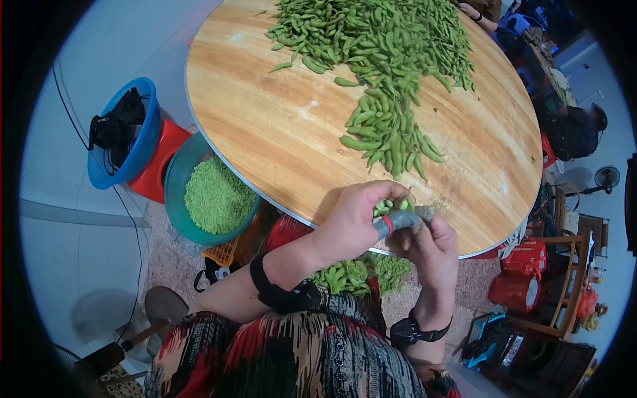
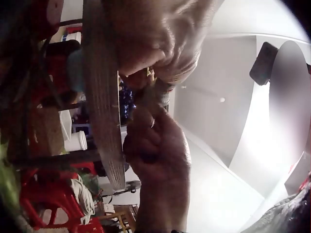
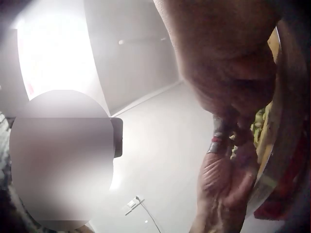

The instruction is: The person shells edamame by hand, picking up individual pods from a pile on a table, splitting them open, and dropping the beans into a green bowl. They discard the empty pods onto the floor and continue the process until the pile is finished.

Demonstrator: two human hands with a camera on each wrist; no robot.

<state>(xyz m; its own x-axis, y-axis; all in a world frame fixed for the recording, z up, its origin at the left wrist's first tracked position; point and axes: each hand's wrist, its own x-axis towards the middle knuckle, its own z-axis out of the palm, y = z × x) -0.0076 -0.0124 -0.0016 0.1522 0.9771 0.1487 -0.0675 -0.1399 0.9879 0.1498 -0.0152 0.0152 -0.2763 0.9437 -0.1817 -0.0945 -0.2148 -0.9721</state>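
Note:
My left hand [image 1: 355, 215] curls round several green beans [image 1: 382, 207] close over the near table edge. A grey sleeve with a red band [image 1: 387, 224] covers its thumb, which points at the right hand. My right hand [image 1: 434, 249] meets that thumb with bent fingers, a dark grey wrap by its fingertips; I cannot tell what it holds. In the left wrist view the right hand [image 2: 158, 150] faces the left with curled fingers. The right wrist view shows the left hand [image 3: 226, 184] and its banded thumb. Beyond the hands, green bean pods [image 1: 395, 132] trail from a big heap.
The round wooden table [image 1: 265, 132] fills the middle. A teal basin of shelled beans [image 1: 219, 196] stands below its left edge, beside a blue basin [image 1: 93, 166] on a red stool [image 1: 156, 166]. Empty-looking pods [image 1: 342, 277] lie below the hands. Another person's hand [image 1: 470, 11] is across the table.

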